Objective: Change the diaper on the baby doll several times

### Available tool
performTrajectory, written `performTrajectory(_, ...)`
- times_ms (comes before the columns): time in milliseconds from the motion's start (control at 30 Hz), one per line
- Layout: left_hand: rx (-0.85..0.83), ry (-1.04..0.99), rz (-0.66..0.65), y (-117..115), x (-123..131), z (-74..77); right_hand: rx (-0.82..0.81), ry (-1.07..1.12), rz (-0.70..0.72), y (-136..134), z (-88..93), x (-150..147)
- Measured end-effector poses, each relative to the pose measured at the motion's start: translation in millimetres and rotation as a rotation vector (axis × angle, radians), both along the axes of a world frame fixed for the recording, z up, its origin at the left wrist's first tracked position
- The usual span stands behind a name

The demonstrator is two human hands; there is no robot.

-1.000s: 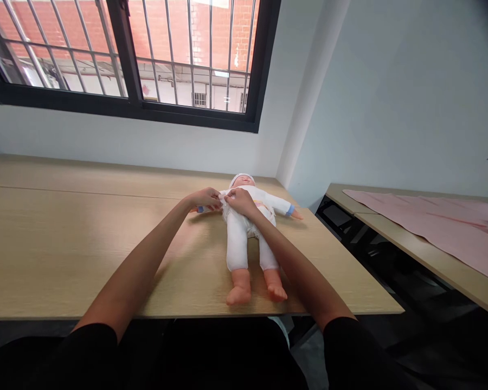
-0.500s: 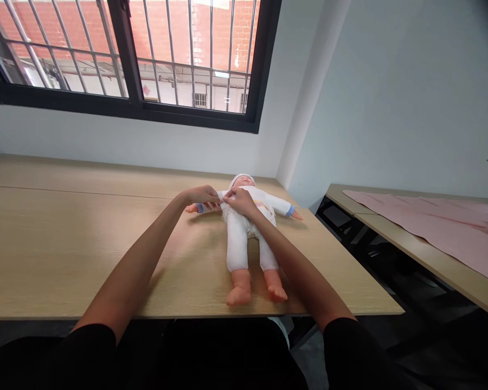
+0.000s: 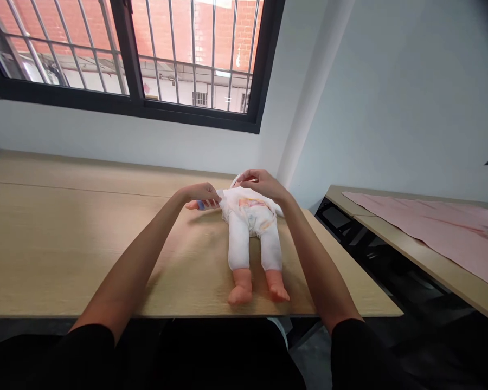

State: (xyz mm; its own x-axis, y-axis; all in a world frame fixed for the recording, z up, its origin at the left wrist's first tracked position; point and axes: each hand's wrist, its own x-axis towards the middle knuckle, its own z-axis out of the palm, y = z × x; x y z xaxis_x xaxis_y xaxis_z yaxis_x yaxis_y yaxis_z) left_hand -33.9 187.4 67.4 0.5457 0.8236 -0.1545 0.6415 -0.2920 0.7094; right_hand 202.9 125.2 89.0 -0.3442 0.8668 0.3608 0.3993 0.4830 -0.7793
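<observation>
Right hand [image 3: 264, 183] shifted headward over doll [image 3: 238, 244] | diaper [image 3: 252, 218] right of left hand [image 3: 201, 192]

The right hand [image 3: 264, 183] is pulling away from the left hand [image 3: 203, 192], swinging toward the tabletop [image 3: 65, 244]'s back edge, and now it's covering much of the doll [image 3: 239, 252]'s head, baring more of the diaper [image 3: 254, 210]'s printed front!
</observation>
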Motion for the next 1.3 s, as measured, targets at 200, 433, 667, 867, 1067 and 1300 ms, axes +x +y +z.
performTrajectory(200, 0.031, 0.015, -0.063, 2.3, -5.0, 0.9, 0.044, -0.612, -0.028, 0.0, -9.1, -13.6)
performTrajectory(433, 0.08, -0.021, -0.174, -10.0, 5.6, 8.2, 0.036, -0.55, -0.003, 21.4, -41.1, -31.5)
performTrajectory(667, 0.157, -0.046, -0.213, -29.2, 35.7, 5.4, 0.002, -0.356, 0.214, 26.0, -45.3, -26.0)
performTrajectory(867, 0.237, -0.111, -0.256, -24.2, 54.0, -16.1, -0.27, -0.087, 0.316, 23.1, -39.2, -6.7)
performTrajectory(1067, 0.399, -0.129, -0.303, -26.0, 61.0, -25.9, -0.341, 0.096, 0.346, 32.9, -46.6, 11.3)
performTrajectory(1300, 0.431, -0.117, -0.205, -23.4, 66.6, -34.2, -0.339, 0.138, 0.327, 40.9, -52.7, 11.1)
